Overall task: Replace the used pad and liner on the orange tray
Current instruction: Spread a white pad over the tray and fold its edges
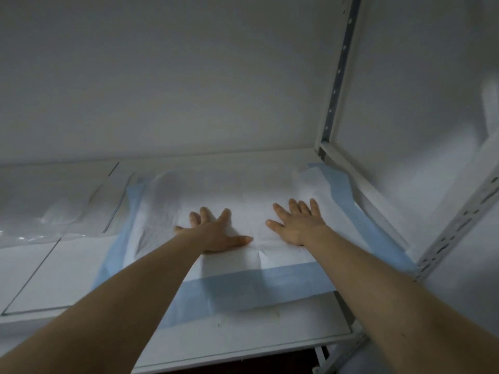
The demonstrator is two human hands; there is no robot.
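Note:
A white absorbent pad with a blue border lies spread flat on a white shelf. My left hand presses on the pad's white middle, palm down, fingers spread. My right hand lies flat on the pad a little to the right, fingers straight. Neither hand holds anything. No orange tray is visible in this view.
A clear plastic sheet lies crumpled on the shelf to the left of the pad. A white perforated metal upright stands at the back right corner, and another upright at the front right. A white wall rises behind.

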